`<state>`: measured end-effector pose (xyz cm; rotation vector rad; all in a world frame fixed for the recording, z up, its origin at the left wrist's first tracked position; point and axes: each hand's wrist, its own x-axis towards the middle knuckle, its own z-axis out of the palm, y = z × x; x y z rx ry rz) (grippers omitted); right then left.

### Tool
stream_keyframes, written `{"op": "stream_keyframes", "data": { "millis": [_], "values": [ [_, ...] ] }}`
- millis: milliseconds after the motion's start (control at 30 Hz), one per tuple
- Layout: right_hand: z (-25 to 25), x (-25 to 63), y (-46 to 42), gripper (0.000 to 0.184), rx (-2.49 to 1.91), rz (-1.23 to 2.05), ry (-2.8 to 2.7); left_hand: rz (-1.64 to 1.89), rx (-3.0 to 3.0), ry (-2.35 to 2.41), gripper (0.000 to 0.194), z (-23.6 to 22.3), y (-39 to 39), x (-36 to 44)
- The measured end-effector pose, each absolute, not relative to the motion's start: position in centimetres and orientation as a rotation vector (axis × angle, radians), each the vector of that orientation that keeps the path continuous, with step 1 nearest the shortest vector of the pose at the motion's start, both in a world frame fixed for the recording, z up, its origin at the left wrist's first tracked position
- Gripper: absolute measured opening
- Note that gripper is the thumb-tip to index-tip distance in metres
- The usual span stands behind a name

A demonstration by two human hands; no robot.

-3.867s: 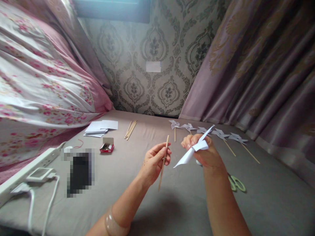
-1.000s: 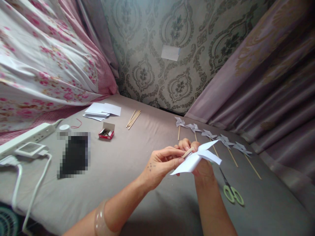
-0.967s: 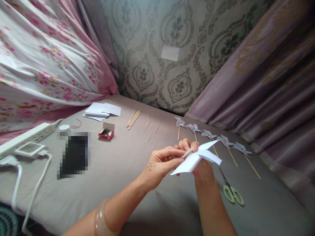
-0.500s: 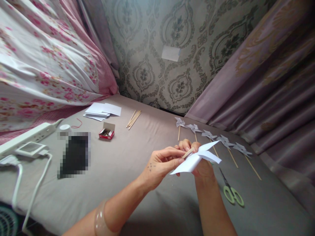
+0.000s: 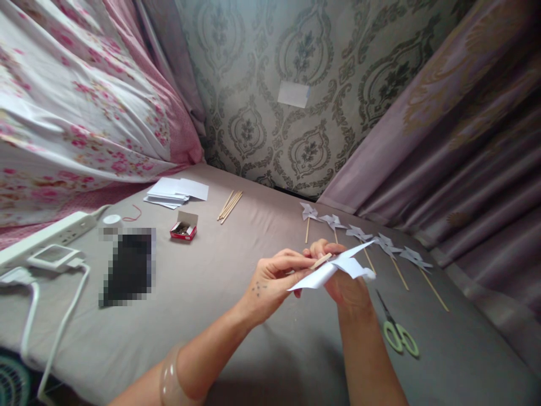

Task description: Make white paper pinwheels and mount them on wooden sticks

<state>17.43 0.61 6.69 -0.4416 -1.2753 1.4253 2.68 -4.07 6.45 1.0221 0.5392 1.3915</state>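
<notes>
Head view: the left hand (image 5: pixel 275 277) pinches a pale, slim wooden stick (image 5: pixel 320 261) just left of the white folded-paper pinwheel (image 5: pixel 347 265), the stick's long axis slanting toward its centre; the right hand (image 5: pixel 343 290), nearer, grasps it from behind.

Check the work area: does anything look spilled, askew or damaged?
Nothing looks spilled or damaged: the open red box holds its contents, and the held paper pinwheel shows no tear. Slightly untidy are the paper stack, its sheets fanned unevenly, and the red string, lying loose in a curl. The pixelated dark item can't be judged.
</notes>
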Motion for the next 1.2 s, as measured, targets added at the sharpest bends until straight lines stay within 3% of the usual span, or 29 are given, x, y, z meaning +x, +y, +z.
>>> {"op": "stream_keyframes", "data": {
  "millis": [300, 567, 867, 1000, 1200],
  "values": [
    [6.7, 17.5, 0.8, 0.013, -0.420, 1.268, -1.353, 1.464, 1.160, 0.592, 0.016, 5.9, -3.9, 2.6],
    [6.8, 17.1, 0.7, 0.020, -0.518, 1.184, -1.315, 1.446, 1.133, 0.626, 0.021, 5.9, -3.9, 2.7],
    [7.1, 17.0, 0.8, 0.020, -0.503, 1.275, -1.207, 1.435, 1.134, 0.599, 0.029, 6.1, -3.7, 2.6],
    [7.4, 17.5, 1.5, 0.021, -0.608, 1.243, -0.986, 1.307, 1.121, 0.694, 0.038, 5.1, -2.9, 2.4],
    [7.4, 18.8, 3.0, 0.031, -0.777, 1.185, -0.720, 1.088, 1.249, 0.919, 0.025, 2.7, -1.7, 2.6]
  ]
}}
